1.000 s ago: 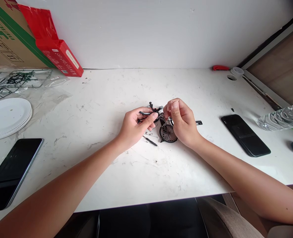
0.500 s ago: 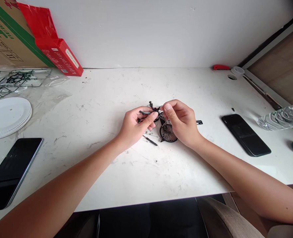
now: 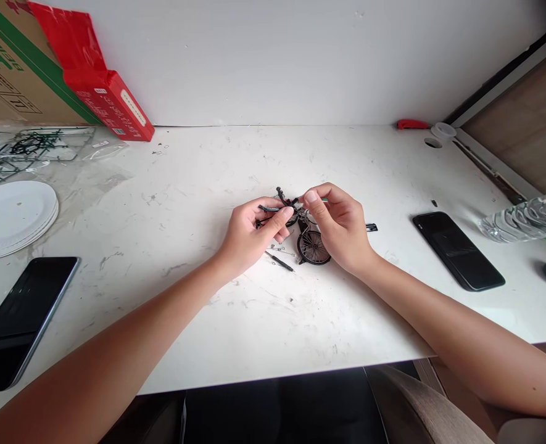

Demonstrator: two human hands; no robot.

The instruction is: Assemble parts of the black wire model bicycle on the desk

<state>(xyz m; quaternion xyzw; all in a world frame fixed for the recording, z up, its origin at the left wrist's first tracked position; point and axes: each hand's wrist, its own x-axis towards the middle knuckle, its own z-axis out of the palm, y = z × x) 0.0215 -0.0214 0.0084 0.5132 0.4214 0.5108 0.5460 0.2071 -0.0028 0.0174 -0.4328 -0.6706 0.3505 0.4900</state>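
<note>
A small black model bicycle (image 3: 314, 248) is between my hands above the white table, its spoked wheel low beside my right palm. My left hand (image 3: 254, 231) is closed around the frame and handlebar end, thumb on top. Close to the bicycle's upper part, my right hand (image 3: 337, 225) pinches with thumb and forefinger; whatever lies between those fingertips is too small to make out. A thin black rod (image 3: 280, 261) lies on the table below, with several tiny metal pieces (image 3: 279, 248) near it. My fingers hide part of the bicycle.
Phones lie at left (image 3: 27, 320) and right (image 3: 458, 250). White plates (image 3: 16, 213) and plastic part frames (image 3: 36, 145) are on the left. A red box (image 3: 115, 108) leans by a cardboard carton (image 3: 4, 74). A clear bottle (image 3: 527, 216) lies at right, and a small black part (image 3: 371, 227) beyond my right hand.
My hands and the bicycle stay in nearly the same place. The right fingertips have shifted very slightly, and the whole view has moved a little.
</note>
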